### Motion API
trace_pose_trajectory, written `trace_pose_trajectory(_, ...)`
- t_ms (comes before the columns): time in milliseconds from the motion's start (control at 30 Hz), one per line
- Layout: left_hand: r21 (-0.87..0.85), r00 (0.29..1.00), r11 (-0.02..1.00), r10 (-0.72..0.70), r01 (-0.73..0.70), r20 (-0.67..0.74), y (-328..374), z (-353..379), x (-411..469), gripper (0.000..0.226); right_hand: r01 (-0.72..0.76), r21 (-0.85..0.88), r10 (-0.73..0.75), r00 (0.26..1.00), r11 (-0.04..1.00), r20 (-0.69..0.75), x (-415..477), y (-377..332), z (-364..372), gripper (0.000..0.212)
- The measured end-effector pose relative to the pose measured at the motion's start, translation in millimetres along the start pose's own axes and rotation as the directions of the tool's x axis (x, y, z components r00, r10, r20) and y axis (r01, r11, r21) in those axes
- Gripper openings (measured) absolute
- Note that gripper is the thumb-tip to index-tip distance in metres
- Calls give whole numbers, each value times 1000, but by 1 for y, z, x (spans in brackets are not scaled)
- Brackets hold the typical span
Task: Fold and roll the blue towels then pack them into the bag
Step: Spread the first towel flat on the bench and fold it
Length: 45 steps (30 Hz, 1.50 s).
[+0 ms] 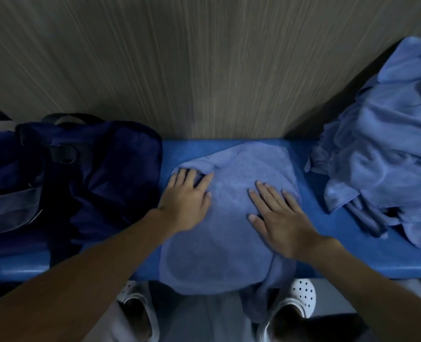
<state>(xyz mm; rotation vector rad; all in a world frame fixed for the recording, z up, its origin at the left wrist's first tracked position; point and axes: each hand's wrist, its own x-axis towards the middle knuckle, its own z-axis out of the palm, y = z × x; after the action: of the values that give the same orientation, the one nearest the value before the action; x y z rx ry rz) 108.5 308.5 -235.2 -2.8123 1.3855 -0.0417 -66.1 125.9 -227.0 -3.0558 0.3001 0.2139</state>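
Head view: both hands flat on one towel

Left hand (187, 197), fingers spread, presses the far left corner of a light blue terry towel (219, 248). Right hand (278, 215) rests flat, fingers straight, near its right edge. Towel lies on a blue padded bench (340, 250), near edge overhanging. Dark navy fabric bag (100, 174) sits just left, and a heap of crumpled blue towels (382, 154) right.

No text, label, brand, number or sign readable from here. Dark blue bag (110, 169): plain fabric, nothing legible. Spread blue towel (229, 218), towel pile (382, 144): no readable tag. Blue bench (340, 243), wood-grain wall panel (204, 70), white clogs (300, 294): no markings legible. Light dim, view slightly blurred.
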Motion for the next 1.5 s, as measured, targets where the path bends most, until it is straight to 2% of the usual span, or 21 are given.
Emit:
trace_pose_trajectory(67,-28,994,995,-93,95,52,-12,-3,15,60,14,5,-14,1000,1000,-5,0,5,5,86)
trace_pose_trajectory(167,-43,934,964,-243,262,262,-16,-10,42,60,50,-10,-50,998,999,-29,2,15,5,79)
trace_pose_trajectory(200,-48,922,955,-269,293,278,-13,-12,45,61,31,-4,-31,999,1000,-30,1,19,4,79)
trace_pose_trajectory(267,-47,956,965,-248,258,158,-1,-14,35,62,3,35,-2,999,999,-39,-2,27,3,82)
trace_pose_trajectory(367,-121,995,992,-41,29,-93,27,-16,-17,64,-3,110,12,997,994,-80,-10,23,-1,75)
trace_pose_trajectory(433,-108,998,992,66,-67,-10,38,-13,-50,66,-70,158,100,976,985,-192,-19,14,-5,61)
trace_pose_trajectory(500,-81,993,994,83,-75,90,35,-5,-65,67,-258,225,315,910,939,-271,-33,7,-11,42)
trace_pose_trajectory(567,-73,996,995,68,-63,64,29,2,-67,64,-454,314,517,841,834,-160,-52,-3,-19,33)
trace_pose_trajectory(600,-77,996,995,61,-56,61,28,4,-67,64,-508,310,555,827,804,-85,-62,-7,-20,32)
trace_pose_trajectory(700,-57,995,997,52,-48,80,28,5,-67,66,-559,284,573,818,779,39,-81,-13,-17,31)
trace_pose_trajectory(767,-63,997,997,51,-47,64,29,3,-68,66,-540,398,576,817,741,37,-84,-14,-15,21)
trace_pose_trajectory(833,-62,996,997,49,-45,70,28,2,-69,67,-504,410,561,827,760,-25,-85,-12,-12,11)
trace_pose_trajectory(933,-60,995,997,47,-42,85,27,3,-69,69,-455,252,505,840,854,-198,-93,0,-7,6)
trace_pose_trajectory(1033,-68,990,998,23,-14,142,27,-1,-67,72,-454,249,509,825,855,-244,-108,6,-2,21)
trace_pose_trajectory(1100,-82,988,997,5,8,154,30,-4,-68,73,-474,343,554,810,811,-190,-119,-1,1,27)
trace_pose_trajectory(1167,-111,998,994,-8,15,58,37,-8,-77,71,-486,409,577,806,773,-133,-132,-11,6,27)
trace_pose_trajectory(1233,-137,996,990,24,-35,-82,42,-7,-96,64,-523,509,616,787,684,-20,-142,-18,13,24)
trace_pose_trajectory(1300,-111,987,990,69,-85,-142,42,-2,-118,56,-549,658,657,746,514,109,-145,-18,23,25)
trace_pose_trajectory(1400,-84,994,996,35,-43,-101,33,3,-139,53,-488,829,692,699,273,183,-138,-14,35,18)
trace_pose_trajectory(1500,-140,991,989,-61,45,-115,27,-3,-150,54,-434,899,672,681,52,290,-137,-16,44,8)
